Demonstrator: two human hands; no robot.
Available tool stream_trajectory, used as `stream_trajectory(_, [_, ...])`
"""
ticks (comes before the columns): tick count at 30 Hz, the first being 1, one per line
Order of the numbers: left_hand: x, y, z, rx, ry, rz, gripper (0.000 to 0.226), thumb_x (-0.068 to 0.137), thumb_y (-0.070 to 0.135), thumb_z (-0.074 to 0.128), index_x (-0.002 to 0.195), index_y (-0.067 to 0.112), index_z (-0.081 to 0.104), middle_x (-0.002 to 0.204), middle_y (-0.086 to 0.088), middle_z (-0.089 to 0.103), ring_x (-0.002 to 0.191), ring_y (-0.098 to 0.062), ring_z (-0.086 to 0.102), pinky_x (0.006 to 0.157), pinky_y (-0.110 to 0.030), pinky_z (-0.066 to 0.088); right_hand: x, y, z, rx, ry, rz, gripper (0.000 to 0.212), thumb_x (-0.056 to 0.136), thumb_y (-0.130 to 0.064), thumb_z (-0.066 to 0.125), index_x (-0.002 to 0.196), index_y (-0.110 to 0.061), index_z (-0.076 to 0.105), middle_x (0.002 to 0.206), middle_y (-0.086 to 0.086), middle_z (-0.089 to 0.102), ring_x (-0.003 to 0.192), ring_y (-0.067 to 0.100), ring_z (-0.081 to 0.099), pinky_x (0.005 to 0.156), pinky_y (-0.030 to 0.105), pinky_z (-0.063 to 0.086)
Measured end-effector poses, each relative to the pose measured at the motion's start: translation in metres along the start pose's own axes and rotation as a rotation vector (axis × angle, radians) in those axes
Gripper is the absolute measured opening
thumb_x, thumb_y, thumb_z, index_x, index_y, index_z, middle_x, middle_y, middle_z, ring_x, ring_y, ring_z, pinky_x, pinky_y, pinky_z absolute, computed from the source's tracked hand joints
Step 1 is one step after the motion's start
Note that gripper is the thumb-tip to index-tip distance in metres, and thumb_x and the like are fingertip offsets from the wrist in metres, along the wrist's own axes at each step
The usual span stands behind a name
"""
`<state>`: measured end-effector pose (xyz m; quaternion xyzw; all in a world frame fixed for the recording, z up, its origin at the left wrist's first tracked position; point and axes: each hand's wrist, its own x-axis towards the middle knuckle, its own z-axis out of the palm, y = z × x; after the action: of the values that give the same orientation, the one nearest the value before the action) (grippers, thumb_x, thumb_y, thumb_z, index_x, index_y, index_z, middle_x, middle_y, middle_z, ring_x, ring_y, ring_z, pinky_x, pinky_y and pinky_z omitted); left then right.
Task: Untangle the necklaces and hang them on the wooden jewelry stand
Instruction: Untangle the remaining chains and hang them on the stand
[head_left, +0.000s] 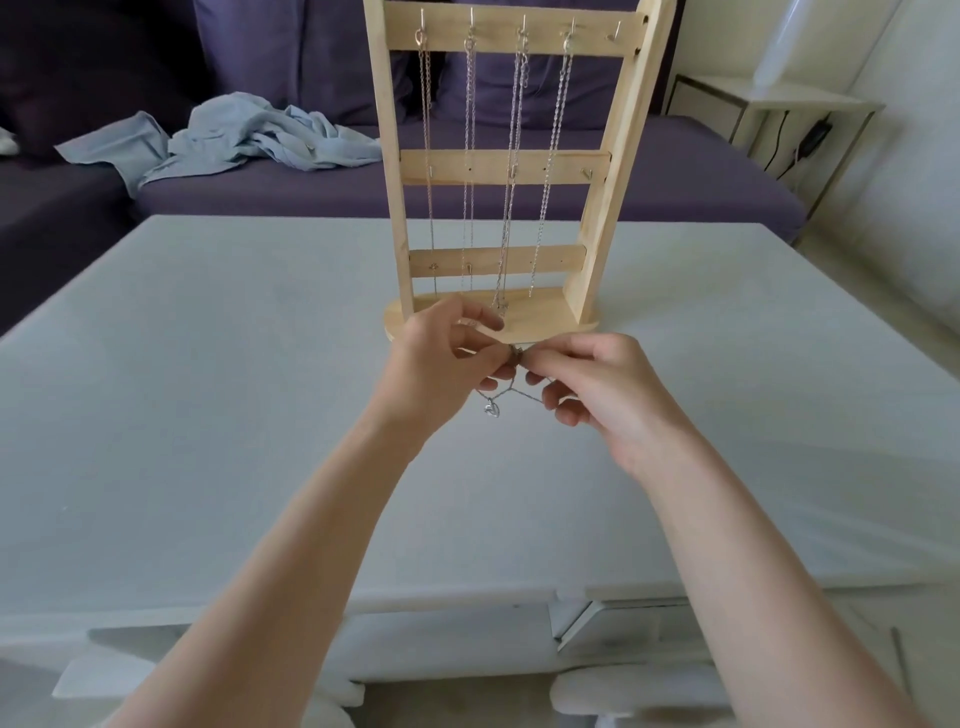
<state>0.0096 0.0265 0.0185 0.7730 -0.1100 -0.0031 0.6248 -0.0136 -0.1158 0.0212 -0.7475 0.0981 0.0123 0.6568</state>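
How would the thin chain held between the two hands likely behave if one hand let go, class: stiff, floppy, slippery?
Probably floppy: the chain sags in loose loops between the left hand and right hand. Likely light, since fingertip pinches carry it. Its small pendant hangs lowest, so a freed end would probably swing down, and fine links may slip or snag.

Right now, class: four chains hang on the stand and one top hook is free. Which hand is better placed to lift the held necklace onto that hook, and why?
Probably the right hand. The free hook is at the stand's right end, on that hand's side. Both hands pinch the necklace; the left hand would have to cross the hanging chains.
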Motion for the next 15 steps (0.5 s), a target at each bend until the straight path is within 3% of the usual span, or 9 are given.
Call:
stream_trajectory(7, [-0.0033, -0.0005, 0.0058, 0.112, 0.055, 0.004, 0.024, 0.081, -0.001, 0.066, 0.077, 0.022, 0.062, 0.073, 0.002, 0.067, 0.064, -0.008, 0.062, 0.055, -0.015, 0.048, -0.0021, -0.0041, 0.0051, 0.134, 0.016, -0.043, 0.009, 0.085, -0.004, 0.06, 0.076, -0.006, 0.062, 0.068, 0.001, 0.053, 0.048, 0.011, 0.044, 0.041, 0.02, 0.031])
stream_trajectory(12, [-0.0027, 0.0065, 0.0016, -0.324, 0.029, -0.23, 0.009, 0.088, 0.011, 0.063, 0.079, 0.014, 0.064, 0.071, 0.004, 0.065, 0.066, -0.004, 0.063, 0.057, -0.012, 0.047, -0.0004, -0.0063, 0.0041, 0.214, 0.008, -0.03, 0.013, 0.088, -0.005, 0.059, 0.076, -0.008, 0.061, 0.067, 0.001, 0.051, 0.045, 0.01, 0.04, 0.039, 0.019, 0.026])
stream_trajectory(15, [-0.0016, 0.0074, 0.0012, -0.457, 0.021, -0.293, 0.005, 0.09, 0.011, 0.06, 0.086, 0.011, 0.061, 0.073, 0.003, 0.062, 0.066, -0.006, 0.06, 0.053, -0.014, 0.044, 0.0003, -0.0055, 0.0032, 0.178, -0.019, -0.036, 0.012, 0.088, -0.009, 0.062, 0.076, -0.007, 0.063, 0.066, 0.0, 0.052, 0.043, 0.009, 0.037, 0.039, 0.019, 0.023])
